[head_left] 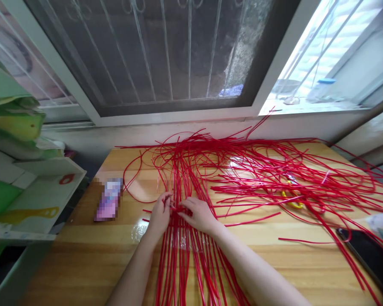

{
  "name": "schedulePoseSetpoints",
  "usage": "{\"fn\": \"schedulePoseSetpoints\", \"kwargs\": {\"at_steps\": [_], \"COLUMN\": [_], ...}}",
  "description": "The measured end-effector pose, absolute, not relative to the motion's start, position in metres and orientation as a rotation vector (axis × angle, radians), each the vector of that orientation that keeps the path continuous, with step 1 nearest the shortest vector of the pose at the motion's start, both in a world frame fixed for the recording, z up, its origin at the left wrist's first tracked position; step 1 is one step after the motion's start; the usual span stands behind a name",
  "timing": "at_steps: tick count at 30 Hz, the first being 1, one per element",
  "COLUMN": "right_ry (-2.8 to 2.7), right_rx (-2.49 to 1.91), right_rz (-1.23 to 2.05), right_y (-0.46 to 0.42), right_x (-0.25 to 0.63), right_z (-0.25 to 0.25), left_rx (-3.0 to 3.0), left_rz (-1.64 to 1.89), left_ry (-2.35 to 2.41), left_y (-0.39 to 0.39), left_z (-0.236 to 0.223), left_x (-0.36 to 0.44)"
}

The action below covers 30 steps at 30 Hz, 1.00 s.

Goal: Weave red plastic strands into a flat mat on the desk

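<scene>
Long red plastic strands run lengthwise down the middle of the wooden table, side by side, toward me. A few strands cross them where both hands work, and their short ends stick out to the left. My left hand is closed at the left side of the crossing, fingertips pinching a red strand. Just to its right, my right hand has its fingers bent over the strands and pinches there too. Clear tape lies across the strands just below the hands. Exactly which strands are held is hidden by the fingers.
A tangled pile of red strands spreads over the table's right and back. Yellow-handled scissors lie partly under it. A black phone is at the right edge, a blurred pinkish item at left. A window stands behind.
</scene>
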State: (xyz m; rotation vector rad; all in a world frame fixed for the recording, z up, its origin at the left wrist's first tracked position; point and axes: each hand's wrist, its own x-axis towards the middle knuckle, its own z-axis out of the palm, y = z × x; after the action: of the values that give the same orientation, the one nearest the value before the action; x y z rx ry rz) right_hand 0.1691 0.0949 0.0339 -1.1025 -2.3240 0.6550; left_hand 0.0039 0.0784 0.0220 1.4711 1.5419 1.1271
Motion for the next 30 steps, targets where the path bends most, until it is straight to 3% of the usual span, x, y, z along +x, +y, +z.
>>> {"fn": "schedulePoseSetpoints", "kwargs": {"at_steps": [9, 20, 30], "right_ry": [-2.148, -1.86, -1.984], "right_rx": [-1.247, -1.288, -1.45], "right_rz": [0.938, 1.108, 0.978], "right_y": [0.107, 0.113, 0.12], "right_x": [0.166, 0.168, 0.162], "right_z": [0.019, 0.01, 0.012], "left_rx": [1.194, 1.944, 1.941], "left_rz": [1.332, 0.773, 0.799], "left_ry": [1.374, 1.703, 1.534], "left_y": [0.087, 0.083, 0.077], "left_z": [0.019, 0.016, 0.016], "left_x": [0.003, 0.01, 0.0]}}
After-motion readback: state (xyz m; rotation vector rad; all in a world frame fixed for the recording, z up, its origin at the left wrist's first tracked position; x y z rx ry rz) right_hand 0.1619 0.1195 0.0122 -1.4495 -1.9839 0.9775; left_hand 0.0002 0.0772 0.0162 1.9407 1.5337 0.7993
